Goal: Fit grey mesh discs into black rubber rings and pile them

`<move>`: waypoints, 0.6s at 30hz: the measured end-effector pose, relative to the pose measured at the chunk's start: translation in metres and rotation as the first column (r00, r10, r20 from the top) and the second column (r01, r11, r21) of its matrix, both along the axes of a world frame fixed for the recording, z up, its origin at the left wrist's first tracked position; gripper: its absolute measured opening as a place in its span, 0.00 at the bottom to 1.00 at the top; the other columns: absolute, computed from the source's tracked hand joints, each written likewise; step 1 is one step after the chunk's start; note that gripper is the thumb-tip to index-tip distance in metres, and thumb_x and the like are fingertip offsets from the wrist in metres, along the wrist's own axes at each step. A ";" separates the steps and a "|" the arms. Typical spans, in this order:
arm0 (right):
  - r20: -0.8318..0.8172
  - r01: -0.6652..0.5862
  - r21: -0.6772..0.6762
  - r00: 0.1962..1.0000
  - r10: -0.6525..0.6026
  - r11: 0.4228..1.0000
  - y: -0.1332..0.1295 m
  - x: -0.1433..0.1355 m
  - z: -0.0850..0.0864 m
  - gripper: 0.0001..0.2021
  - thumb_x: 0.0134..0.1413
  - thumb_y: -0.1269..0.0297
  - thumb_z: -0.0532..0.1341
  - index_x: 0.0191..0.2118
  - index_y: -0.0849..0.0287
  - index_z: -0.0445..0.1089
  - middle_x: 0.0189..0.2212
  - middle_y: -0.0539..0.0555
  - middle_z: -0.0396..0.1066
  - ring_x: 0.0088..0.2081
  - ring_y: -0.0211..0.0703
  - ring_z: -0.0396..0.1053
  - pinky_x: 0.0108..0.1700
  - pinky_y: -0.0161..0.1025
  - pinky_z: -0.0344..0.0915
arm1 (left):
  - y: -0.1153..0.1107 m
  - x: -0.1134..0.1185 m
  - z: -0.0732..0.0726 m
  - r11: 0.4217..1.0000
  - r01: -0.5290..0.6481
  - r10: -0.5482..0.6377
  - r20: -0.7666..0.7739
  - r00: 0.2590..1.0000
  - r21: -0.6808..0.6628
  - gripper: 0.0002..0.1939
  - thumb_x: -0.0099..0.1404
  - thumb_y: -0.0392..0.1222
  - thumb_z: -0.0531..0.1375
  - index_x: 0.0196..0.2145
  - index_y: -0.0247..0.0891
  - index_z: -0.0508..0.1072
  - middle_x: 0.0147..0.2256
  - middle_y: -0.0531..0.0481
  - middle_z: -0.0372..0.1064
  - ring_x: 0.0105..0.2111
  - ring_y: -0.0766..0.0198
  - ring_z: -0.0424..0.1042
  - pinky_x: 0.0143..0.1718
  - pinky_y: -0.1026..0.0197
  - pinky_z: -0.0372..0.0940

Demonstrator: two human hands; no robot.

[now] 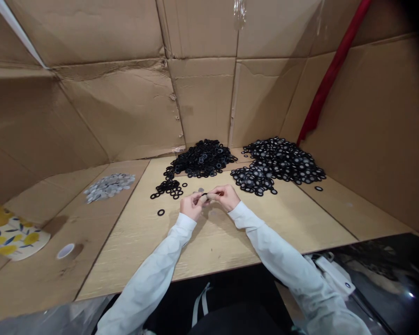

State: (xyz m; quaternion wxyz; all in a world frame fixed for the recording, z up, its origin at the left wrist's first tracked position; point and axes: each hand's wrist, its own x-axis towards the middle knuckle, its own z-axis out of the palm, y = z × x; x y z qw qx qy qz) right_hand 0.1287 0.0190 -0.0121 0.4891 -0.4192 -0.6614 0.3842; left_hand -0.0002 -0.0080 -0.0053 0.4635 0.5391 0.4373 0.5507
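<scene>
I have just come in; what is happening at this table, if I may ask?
The left hand and the right hand meet over the table, pinching a small dark piece, apparently a black ring. Beyond them lies a pile of black rings; to its right, black rings with pale centres are heaped. Grey discs are piled on the left. A loose ring lies left of the left hand.

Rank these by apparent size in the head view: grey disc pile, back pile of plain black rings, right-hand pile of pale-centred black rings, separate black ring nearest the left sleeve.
1. Right-hand pile of pale-centred black rings
2. Back pile of plain black rings
3. Grey disc pile
4. Separate black ring
</scene>
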 end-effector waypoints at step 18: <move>-0.007 0.129 -0.006 0.992 -0.129 0.992 -0.003 -0.003 0.000 0.07 0.35 0.68 0.59 0.23 0.63 0.72 0.23 0.54 0.72 0.26 0.41 0.67 0.32 0.37 0.62 | 0.000 -0.001 0.010 0.980 0.013 0.038 0.250 0.968 -0.201 0.15 0.31 0.38 0.67 0.21 0.28 0.72 0.21 0.46 0.71 0.21 0.63 0.70 0.34 0.55 0.66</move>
